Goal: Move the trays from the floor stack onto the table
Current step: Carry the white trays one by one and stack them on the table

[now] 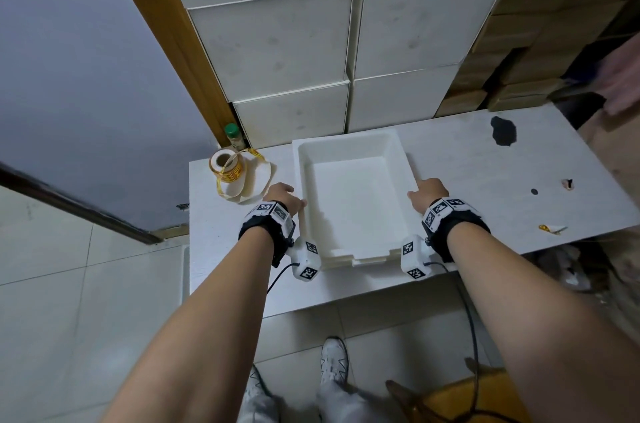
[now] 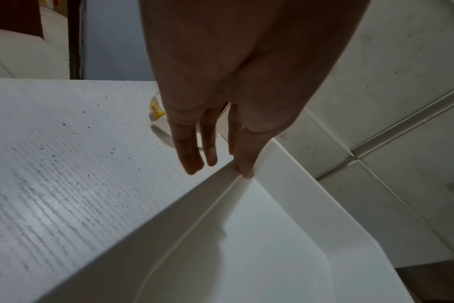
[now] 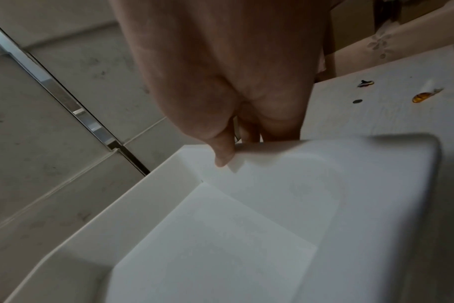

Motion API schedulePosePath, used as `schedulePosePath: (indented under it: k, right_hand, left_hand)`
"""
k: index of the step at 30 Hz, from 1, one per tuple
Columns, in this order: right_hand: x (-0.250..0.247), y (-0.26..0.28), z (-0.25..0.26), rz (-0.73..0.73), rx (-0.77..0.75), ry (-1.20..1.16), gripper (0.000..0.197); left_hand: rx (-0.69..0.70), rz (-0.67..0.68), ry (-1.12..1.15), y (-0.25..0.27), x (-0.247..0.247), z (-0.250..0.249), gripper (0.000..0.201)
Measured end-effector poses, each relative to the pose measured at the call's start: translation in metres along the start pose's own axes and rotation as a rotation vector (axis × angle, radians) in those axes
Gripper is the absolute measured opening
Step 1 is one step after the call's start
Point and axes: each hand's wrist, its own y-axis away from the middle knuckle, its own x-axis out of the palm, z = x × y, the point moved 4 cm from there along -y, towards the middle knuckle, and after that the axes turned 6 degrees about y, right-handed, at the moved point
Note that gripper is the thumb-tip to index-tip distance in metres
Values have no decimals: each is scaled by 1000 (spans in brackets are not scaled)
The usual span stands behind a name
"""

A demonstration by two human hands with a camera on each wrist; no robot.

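White, smooth-walled rectangular tray (image 1: pixel 353 200) with rounded corners sits on the pale wood-grain table (image 1: pixel 485 180), a second rim edge showing beneath its near end; nothing lies in it. Left hand (image 1: pixel 282 197) at tray's 9 o'clock rim: thumb on rim, fingers (image 2: pixel 192 151) straight outside the wall, not curled round it. Right hand (image 1: pixel 429 192) at 3 o'clock rim: thumb over the rim, fingers outside the wall, gripping.
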Motion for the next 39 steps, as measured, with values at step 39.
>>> schedulePosePath:
  k: [39]
  right_hand:
    - [98,111,230,-147,-201,-169,39]
  left_hand:
    - [-41,-107,316,2,-209,97,10]
